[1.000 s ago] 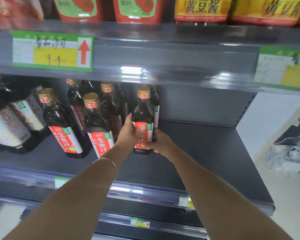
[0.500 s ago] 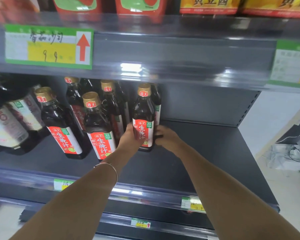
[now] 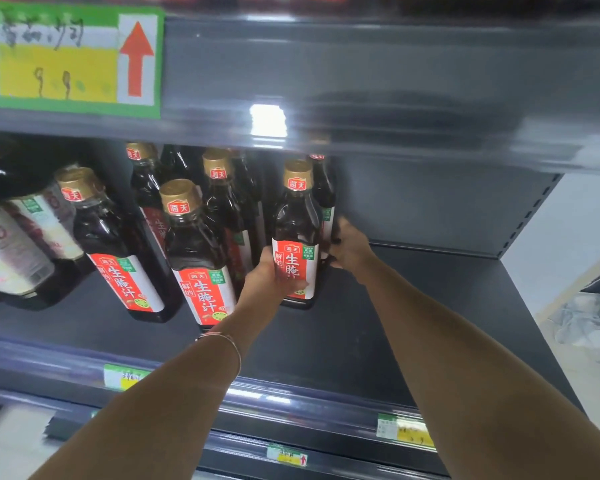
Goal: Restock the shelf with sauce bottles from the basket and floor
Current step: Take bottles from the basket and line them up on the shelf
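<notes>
Bottle in hand: dark sauce bottle [image 3: 297, 233] with a gold cap and a red-and-white label, upright on the grey shelf [image 3: 413, 323], at the right end of the bottle group.
My left hand [image 3: 274, 278]: wrapped round the lower left of that bottle, thumb across the bottom of its label, gripping it.
My right hand [image 3: 349, 245]: against the bottle's right side, slightly behind it, fingers curled round toward the back; they lie partly hidden, so I cannot tell how firmly it grips.
Hands together: one on each side of the same bottle, the bottle between them.
Wrist: thin bracelet [image 3: 227, 341] on my left arm.
Neighbours: second bottle [image 3: 194, 258] of the same kind just left of my left hand, nearer the shelf's front edge; third bottle [image 3: 115, 251] further left; more of them in rows behind.
Right part of shelf: bare grey surface from my right hand out to the right edge.
Above: price tag [image 3: 70, 60] in green and yellow with a red arrow pointing up, on the upper shelf's front rail.
</notes>
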The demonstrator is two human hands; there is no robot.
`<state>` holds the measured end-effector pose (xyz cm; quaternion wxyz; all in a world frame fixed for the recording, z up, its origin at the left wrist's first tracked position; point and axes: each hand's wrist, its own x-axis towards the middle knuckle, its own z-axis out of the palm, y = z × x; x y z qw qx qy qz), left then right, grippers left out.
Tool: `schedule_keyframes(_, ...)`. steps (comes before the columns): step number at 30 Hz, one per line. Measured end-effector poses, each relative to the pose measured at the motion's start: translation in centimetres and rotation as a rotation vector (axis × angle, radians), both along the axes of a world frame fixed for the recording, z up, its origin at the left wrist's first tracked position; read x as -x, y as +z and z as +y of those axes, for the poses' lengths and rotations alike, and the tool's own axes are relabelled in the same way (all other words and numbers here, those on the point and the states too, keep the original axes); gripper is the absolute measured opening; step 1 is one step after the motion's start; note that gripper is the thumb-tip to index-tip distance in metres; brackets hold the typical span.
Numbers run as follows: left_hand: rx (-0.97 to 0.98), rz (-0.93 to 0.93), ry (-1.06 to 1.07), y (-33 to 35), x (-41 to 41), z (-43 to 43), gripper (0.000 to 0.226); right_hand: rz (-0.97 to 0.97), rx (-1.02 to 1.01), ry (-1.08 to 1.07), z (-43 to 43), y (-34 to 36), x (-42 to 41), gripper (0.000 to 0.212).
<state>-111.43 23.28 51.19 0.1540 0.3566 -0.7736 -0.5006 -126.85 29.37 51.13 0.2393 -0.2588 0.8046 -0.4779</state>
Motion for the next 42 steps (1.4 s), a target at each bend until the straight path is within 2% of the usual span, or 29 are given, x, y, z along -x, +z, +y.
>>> schedule_keyframes(7,0.003,0.040,0.009,-0.4,0.5,-0.1,0.053,-0.048,0.016,0.004,-0.4,-0.2,0.4,0.051)
schedule_keyframes(10,0.021,0.009,0.024,-0.5,0.5,0.2,0.057,-0.058,-0.013,0.008,0.5,-0.7,0.1,0.062)
schedule_keyframes(14,0.044,-0.023,0.021,-1.1,-0.5,1.2,0.069,-0.013,-0.107,-0.008,2.1,-2.1,-1.0,0.065)
schedule_keyframes(22,0.183,-0.090,-0.044,0.3,-5.2,2.2,0.051,0.204,-0.326,0.013,3.7,-1.7,-5.5,0.029)
schedule_keyframes(28,0.225,-0.066,0.008,1.5,-11.0,0.7,0.022,0.333,-0.466,-0.098,4.0,0.2,-11.8,0.025)
schedule_keyframes(31,0.270,0.025,0.102,2.2,-14.1,-0.7,0.013,0.353,-0.349,-0.040,2.9,0.8,-15.2,0.031)
schedule_keyframes(33,0.311,0.086,0.197,2.6,-15.7,-1.7,0.013,0.316,-0.194,0.067,1.3,1.4,-17.2,0.051)
schedule_keyframes(35,0.393,0.123,0.293,2.9,-16.7,-2.9,0.022,0.225,-0.070,0.130,-0.5,2.0,-18.9,0.064)
schedule_keyframes(38,0.398,0.084,0.434,3.2,-17.6,-5.0,0.052,0.051,0.034,0.055,-2.7,2.1,-20.1,0.061)
schedule_keyframes(42,0.193,0.124,0.428,3.6,-17.5,-7.4,0.088,0.175,-0.050,-0.097,-4.2,1.5,-20.1,0.058)
